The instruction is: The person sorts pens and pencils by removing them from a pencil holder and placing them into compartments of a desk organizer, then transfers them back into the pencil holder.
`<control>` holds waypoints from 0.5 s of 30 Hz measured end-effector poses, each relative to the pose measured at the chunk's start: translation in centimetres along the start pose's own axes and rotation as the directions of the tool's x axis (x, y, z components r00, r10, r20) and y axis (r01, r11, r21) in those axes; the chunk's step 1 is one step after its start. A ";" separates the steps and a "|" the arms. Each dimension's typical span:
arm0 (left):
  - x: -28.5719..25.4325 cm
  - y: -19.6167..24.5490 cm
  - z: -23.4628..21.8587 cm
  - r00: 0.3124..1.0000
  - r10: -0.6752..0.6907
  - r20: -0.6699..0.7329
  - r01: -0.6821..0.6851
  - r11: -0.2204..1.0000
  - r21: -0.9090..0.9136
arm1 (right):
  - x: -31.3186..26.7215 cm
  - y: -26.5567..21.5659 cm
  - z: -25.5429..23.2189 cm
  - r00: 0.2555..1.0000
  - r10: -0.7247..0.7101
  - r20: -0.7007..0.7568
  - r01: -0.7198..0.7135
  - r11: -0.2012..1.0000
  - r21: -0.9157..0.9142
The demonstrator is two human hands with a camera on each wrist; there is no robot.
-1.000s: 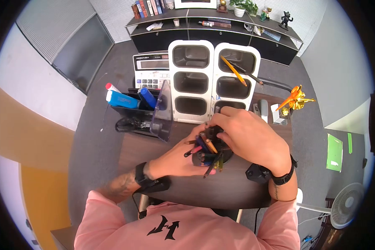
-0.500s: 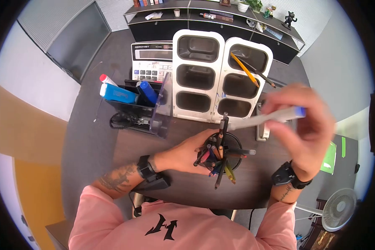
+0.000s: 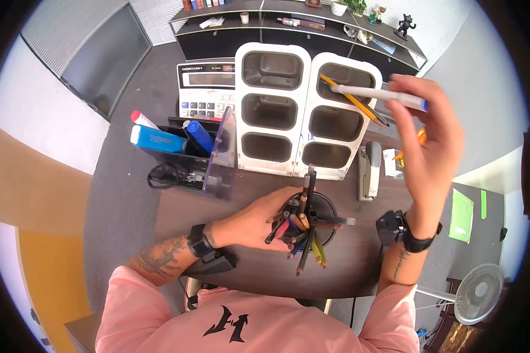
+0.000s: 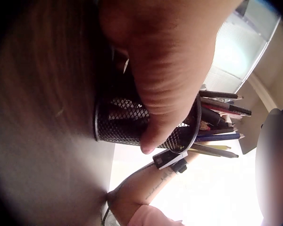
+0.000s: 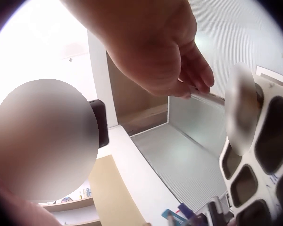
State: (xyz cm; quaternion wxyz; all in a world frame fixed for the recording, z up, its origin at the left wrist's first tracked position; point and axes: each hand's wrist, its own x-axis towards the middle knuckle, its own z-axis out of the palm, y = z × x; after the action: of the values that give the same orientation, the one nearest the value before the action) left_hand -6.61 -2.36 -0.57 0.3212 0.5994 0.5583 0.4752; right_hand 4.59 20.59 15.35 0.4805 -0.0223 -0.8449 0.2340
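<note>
My left hand (image 3: pixel 259 220) grips a black mesh pen cup (image 3: pixel 321 209) full of pens and pencils on the dark desk (image 3: pixel 259 273); in the left wrist view the fingers (image 4: pixel 165 94) curl round the mesh cup (image 4: pixel 122 127). My right hand (image 3: pixel 427 138) is raised and pinches a grey marker with a blue cap (image 3: pixel 377 94). The marker lies level over the far right compartment of a white six-compartment organizer (image 3: pixel 309 115), where a yellow pencil (image 3: pixel 350 100) and a dark one rest. In the right wrist view the fingertips (image 5: pixel 198 80) pinch the blurred marker (image 5: pixel 240 110).
Left of the organizer stand a black tray with blue markers (image 3: pixel 179 147) and a calculator (image 3: pixel 209 88). A stapler (image 3: pixel 370 170) lies right of the organizer. Shelves (image 3: pixel 300 23) run along the back; a fan (image 3: pixel 477 294) stands at the lower right.
My right hand pulled the grey marker out of the cup, lifted it, then carried it back over the organizer's far right compartment. My left hand kept hold of the cup.
</note>
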 end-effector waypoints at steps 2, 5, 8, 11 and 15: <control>0.0 0.7 -0.3 0.999 -0.029 0.017 0.029 0.999 -0.037 | 0.2 0.5 0.9 0.996 0.011 0.086 -0.002 0.995 -0.099; -0.2 0.7 -0.5 0.998 -0.049 0.026 0.051 0.997 -0.053 | 0.2 0.8 1.4 0.982 0.054 0.178 -0.023 0.985 -0.171; -0.5 0.5 -0.5 1.000 -0.013 0.000 0.013 1.000 -0.028 | 0.0 0.6 1.8 0.984 0.082 0.158 -0.079 0.997 -0.022; -0.4 -0.1 0.0 0.998 0.040 -0.046 -0.040 0.999 0.006 | 0.1 -0.9 0.2 0.967 -0.047 0.252 0.068 0.995 -0.072; -0.4 -0.3 -0.3 0.995 0.053 -0.079 -0.048 0.997 0.062 | -0.5 -3.9 -1.3 0.912 -0.204 0.357 0.245 0.967 -0.074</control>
State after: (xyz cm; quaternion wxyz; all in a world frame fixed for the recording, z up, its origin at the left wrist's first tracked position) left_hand -6.91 -2.79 -0.81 0.2680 0.6031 0.5694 0.4901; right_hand 6.64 17.44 17.09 0.3459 0.0883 -0.9253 0.1278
